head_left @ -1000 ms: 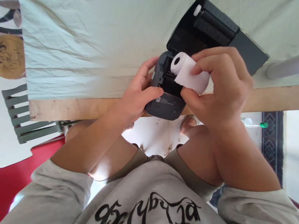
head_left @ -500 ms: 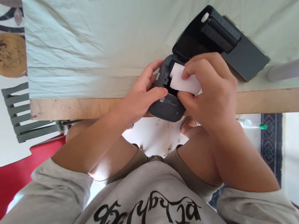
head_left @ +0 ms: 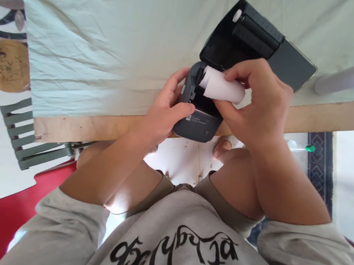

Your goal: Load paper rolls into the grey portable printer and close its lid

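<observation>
A small dark label printer (head_left: 197, 127) is held near the table's front edge, its lid (head_left: 217, 44) swung up and back. My left hand (head_left: 167, 108) grips the printer's left side, with the thumb on the front rim. Between the thumb and fingers of my right hand (head_left: 261, 103) is a white paper roll (head_left: 223, 87). The roll lies tilted over the printer's compartment, its left end close to the inner left wall and its right end raised. A black roller with a white end knob shows inside the lid. How deep the roll's lower side reaches is hidden.
Behind my right hand lies a dark flat phone-like slab (head_left: 295, 64). A white roll with a dark core (head_left: 348, 80) rests on the pale green cloth (head_left: 111, 40) to the right. The table's bare wooden edge (head_left: 344, 108) runs along the front.
My right hand has lifted and tilted the paper roll, so more of its side and the compartment below show. The printer has shifted slightly left. My left hand keeps its hold.
</observation>
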{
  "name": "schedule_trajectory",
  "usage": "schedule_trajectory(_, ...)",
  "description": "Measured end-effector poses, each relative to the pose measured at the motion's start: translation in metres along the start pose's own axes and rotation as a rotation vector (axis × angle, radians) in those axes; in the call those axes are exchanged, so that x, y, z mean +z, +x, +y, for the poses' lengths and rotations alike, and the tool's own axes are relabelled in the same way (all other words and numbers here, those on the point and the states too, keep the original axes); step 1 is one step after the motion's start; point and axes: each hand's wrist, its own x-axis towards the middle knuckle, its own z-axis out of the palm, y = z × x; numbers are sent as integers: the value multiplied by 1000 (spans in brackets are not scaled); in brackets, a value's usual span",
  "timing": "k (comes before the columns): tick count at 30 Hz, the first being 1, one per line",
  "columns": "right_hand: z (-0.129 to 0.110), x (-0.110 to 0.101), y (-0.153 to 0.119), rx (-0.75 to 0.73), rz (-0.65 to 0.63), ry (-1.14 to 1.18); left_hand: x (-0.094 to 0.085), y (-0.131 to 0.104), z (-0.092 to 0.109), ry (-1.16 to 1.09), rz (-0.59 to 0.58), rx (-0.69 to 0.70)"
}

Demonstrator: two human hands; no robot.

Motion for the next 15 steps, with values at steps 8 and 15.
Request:
schedule_trajectory(8, -5, 5, -2, 4, -29, -38, -2, 0, -4, 12, -7, 15)
schedule_trajectory(15, -9, 5, -5, -171, 123, 18, 2, -1, 1, -71, 3, 4)
